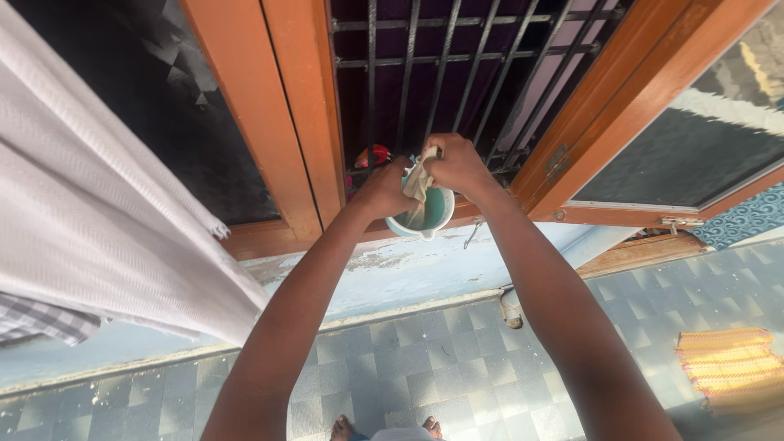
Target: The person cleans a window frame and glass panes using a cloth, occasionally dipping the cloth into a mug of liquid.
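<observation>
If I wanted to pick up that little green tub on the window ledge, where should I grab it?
Probably by the bare rounded wall of the tub on its right, coming in from the side. The open top is taken up by the cloth that both hands, left and right, bunch above it, so the outside wall is easiest to reach.

I cannot see how far the pale cloth point(418, 184) reaches into the teal mug point(425, 214), since my left hand point(382, 189) and right hand point(457, 166) cover its upper part. The mug's far rim hides behind my fingers point(433, 167). A red object point(377, 154) behind the window bars point(445, 73) is too obscured to identify. My toes point(341, 428) are cut off at the bottom edge.
</observation>
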